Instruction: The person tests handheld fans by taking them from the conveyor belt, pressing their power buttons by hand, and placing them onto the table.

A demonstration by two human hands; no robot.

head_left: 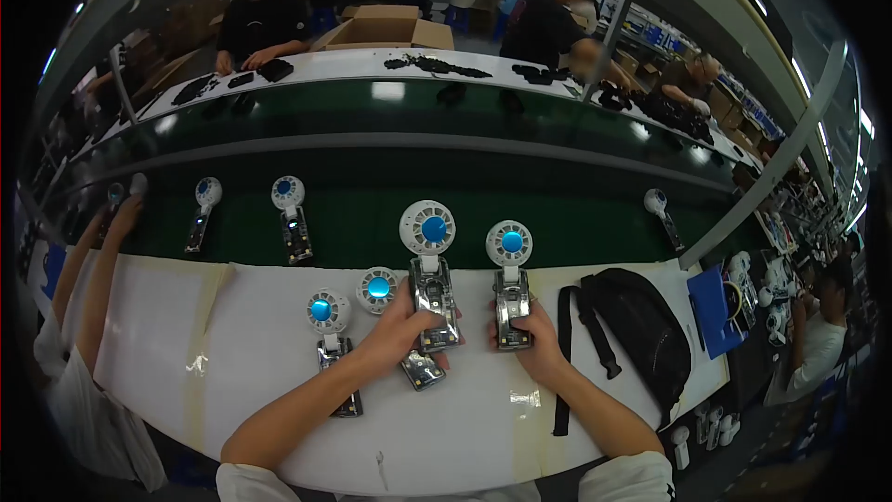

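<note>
My left hand (401, 330) is wrapped around the clear handle of a white handheld fan (429, 265), thumb across its front. In my right hand (536, 339) is a second handheld fan (510, 284), held upright with the thumb on the handle. Both fans have round slotted heads with blue centres. Behind my left hand another fan (378, 290) slants, its handle partly covered; I cannot tell whether that hand also grips it. Left of it, a further fan (327, 312) lies on the white tabletop (269, 451), partly behind my left forearm.
Several fans, including one (294, 218), rest on the green conveyor belt (362, 191) ahead. A black bag (636, 335) lies to the right, near a blue bin (711, 311). A neighbour's arms (93, 270) reach in at left. People work across the belt beside a cardboard box (381, 30).
</note>
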